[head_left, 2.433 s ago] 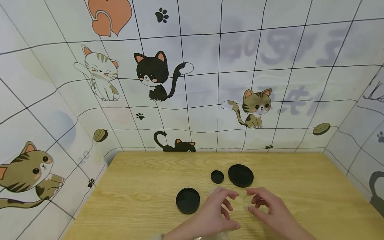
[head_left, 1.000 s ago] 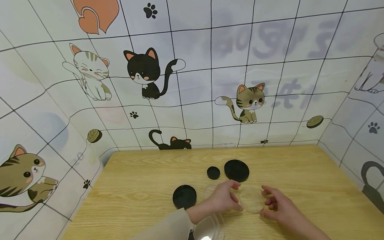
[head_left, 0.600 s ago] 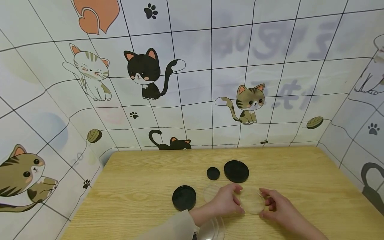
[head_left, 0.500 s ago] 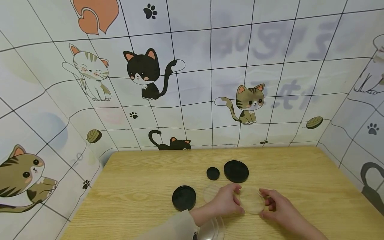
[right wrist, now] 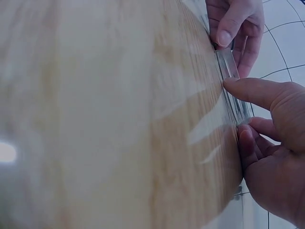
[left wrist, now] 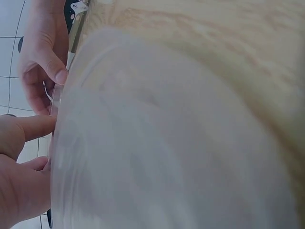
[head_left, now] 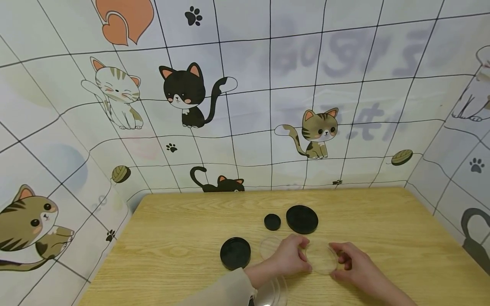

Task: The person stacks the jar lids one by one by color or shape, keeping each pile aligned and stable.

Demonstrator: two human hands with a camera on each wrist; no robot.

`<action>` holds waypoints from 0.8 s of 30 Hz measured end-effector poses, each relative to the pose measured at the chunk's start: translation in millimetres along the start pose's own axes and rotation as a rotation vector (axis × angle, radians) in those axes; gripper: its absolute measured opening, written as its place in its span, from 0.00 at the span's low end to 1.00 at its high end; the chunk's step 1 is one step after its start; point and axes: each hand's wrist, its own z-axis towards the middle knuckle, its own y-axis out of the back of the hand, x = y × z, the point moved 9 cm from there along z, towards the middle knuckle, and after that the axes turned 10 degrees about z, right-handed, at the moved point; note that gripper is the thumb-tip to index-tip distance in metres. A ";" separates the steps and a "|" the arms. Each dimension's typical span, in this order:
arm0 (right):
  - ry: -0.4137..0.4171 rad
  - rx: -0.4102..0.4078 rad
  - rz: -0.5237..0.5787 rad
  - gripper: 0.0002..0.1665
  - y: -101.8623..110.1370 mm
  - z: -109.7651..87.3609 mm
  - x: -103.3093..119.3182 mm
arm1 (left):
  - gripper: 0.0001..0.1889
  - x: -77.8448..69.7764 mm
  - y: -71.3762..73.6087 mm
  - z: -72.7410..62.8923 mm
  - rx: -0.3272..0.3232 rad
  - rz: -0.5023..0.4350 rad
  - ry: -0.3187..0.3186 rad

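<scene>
A shallow, clear round dish (head_left: 321,260) sits low over the wooden table between my hands. My left hand (head_left: 289,256) pinches its left edge, thumb toward me and fingertips at the far side. On the opposite edge, my right hand (head_left: 355,264) grips with thumb and bent fingers. From the right wrist, the dish (right wrist: 231,88) appears edge-on as a thin transparent band with stacked rims. A larger clear round container (left wrist: 167,138) fills much of the left wrist view; in the head view my left forearm partly hides it.
Left of my hands lies a black round lid (head_left: 235,253). Farther back are a small black lid (head_left: 272,222) and a large black disc (head_left: 302,219). Behind my left hand shows another clear disc (head_left: 269,246). A cat-patterned wall (head_left: 252,140) borders the wooden table (head_left: 183,238).
Since the earliest frame, my left hand has moved right and closed in on the dish's left edge. My right hand has shifted right with the dish. Over the last half second both barely move.
</scene>
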 end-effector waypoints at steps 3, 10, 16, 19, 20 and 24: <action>-0.019 0.001 0.010 0.42 -0.2 0.1 -0.7 | 0.31 0.8 -0.3 0.0 -0.003 -0.003 -0.003; 0.031 -0.018 -0.004 0.41 1.5 -1.6 6.5 | 0.32 2.9 1.3 -1.6 -0.031 -0.029 -0.008; 0.090 -0.023 0.011 0.41 -1.5 -1.3 19.3 | 0.33 4.0 11.9 -10.4 -0.043 -0.101 0.016; 0.178 -0.047 0.043 0.40 -3.7 -1.7 31.9 | 0.33 4.4 20.3 -17.9 -0.055 -0.138 0.018; 0.212 -0.061 0.053 0.40 -4.6 -2.2 37.2 | 0.33 4.4 23.4 -21.1 -0.059 -0.157 0.018; 0.284 -0.070 0.084 0.39 -10.8 -2.3 53.7 | 0.32 4.1 36.2 -36.1 -0.082 -0.230 0.018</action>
